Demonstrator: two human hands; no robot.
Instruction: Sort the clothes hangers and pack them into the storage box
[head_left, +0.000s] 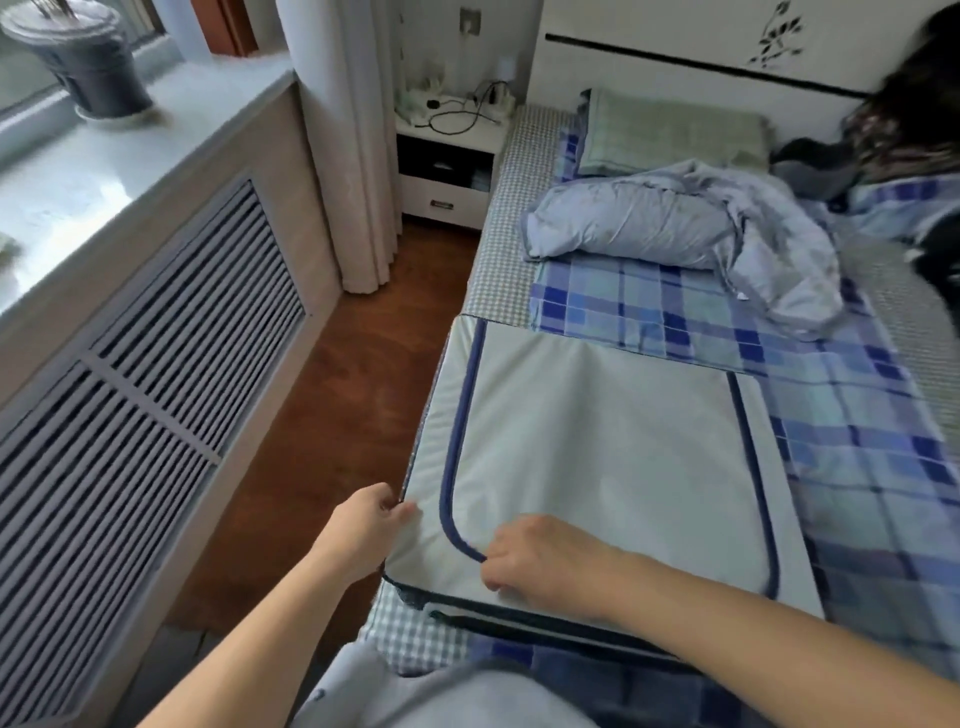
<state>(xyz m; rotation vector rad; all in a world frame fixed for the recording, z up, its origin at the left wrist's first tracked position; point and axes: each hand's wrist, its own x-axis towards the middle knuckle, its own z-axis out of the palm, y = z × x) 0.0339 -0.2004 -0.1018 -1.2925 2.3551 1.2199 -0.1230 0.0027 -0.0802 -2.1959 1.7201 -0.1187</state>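
Head view: the storage box (597, 457) is laid flat on the near left part of the bed (857, 415), its blue-trimmed zip flap lying closed. Its near left corner is pinched by the left hand (363, 525), while the zip line at the flap's near curve is pinched by the right hand (540, 561). No clothes hangers are seen, so whether packing is finished or not begun cannot be told

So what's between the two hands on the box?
In the head view, only the storage box lid: pale fabric and the curving blue zipper between the left hand and right hand.
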